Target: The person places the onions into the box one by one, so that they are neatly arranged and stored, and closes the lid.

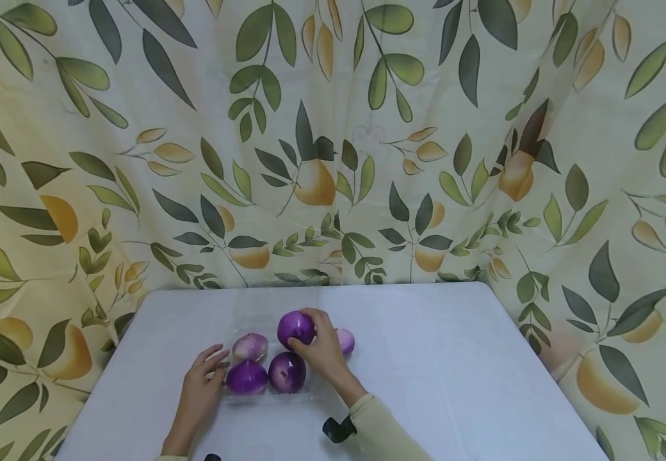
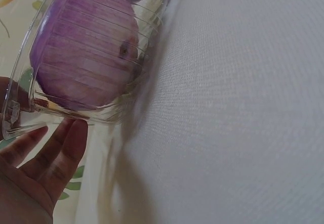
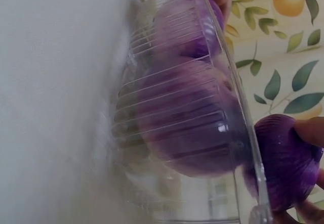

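From the head view, your right grip (image 1: 323, 351) clasps a purple onion (image 1: 294, 328) at the clear box's (image 1: 269, 398) far right, seemingly mid-loading; settling and releasing it likely comes next, while a spare onion (image 1: 347, 341) is half hidden. In the left wrist view, your left grip (image 2: 38, 176), fingers fairly straight, touches the box, thumb hard to pick out. In the right wrist view, your fingers (image 3: 310, 130) are cut off.

Okay, so five onions (image 1: 287, 372) were counted: three inside the one clear container (image 3: 242, 97), one held in the right hand (image 1: 323, 352), and one spotted outside the container. Two hands were tallied overall, the left hand (image 1: 202, 382) included. Two sleeves (image 1: 387, 429) got counted too (the second was barely caught at the bottom edge), plus two small black objects (image 1: 340, 429) and one white table (image 1: 442, 358).
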`<state>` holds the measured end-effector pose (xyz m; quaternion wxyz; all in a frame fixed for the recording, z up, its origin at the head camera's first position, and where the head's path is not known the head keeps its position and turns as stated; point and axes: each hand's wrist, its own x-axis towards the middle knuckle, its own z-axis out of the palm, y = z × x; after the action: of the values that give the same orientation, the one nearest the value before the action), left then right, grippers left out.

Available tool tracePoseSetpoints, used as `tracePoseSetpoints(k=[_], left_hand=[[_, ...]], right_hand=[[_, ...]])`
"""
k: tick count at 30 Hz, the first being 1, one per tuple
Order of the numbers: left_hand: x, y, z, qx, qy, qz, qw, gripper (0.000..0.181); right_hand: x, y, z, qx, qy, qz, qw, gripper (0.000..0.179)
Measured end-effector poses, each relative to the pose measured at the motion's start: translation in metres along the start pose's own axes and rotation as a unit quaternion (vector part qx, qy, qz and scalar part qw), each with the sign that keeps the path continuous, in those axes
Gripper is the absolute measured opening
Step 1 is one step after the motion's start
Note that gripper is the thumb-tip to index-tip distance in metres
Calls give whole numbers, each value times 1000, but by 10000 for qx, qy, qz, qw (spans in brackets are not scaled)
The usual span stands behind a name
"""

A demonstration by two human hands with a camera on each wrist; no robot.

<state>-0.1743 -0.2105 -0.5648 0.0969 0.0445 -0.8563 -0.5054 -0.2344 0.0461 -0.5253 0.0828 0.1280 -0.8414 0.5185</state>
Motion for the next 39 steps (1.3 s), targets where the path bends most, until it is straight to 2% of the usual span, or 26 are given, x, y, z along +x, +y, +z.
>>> tracePoseSetpoints(k=[7, 19, 32, 39], left_hand=[[1, -2, 0, 14, -12, 72, 10000, 37], [0, -4, 2, 5, -44, -90, 9999, 37], [1, 0, -4, 187, -36, -43, 9998, 36], [2, 0, -1, 102, -105, -90, 9999, 37]], right_hand=[[2, 3, 4, -295, 33, -67, 9995, 59], [4, 9, 8, -374, -130, 19, 9992, 58], [6, 8, 15, -896, -584, -184, 9941, 60], [5, 9, 12, -1229, -745, -182, 9895, 60]])
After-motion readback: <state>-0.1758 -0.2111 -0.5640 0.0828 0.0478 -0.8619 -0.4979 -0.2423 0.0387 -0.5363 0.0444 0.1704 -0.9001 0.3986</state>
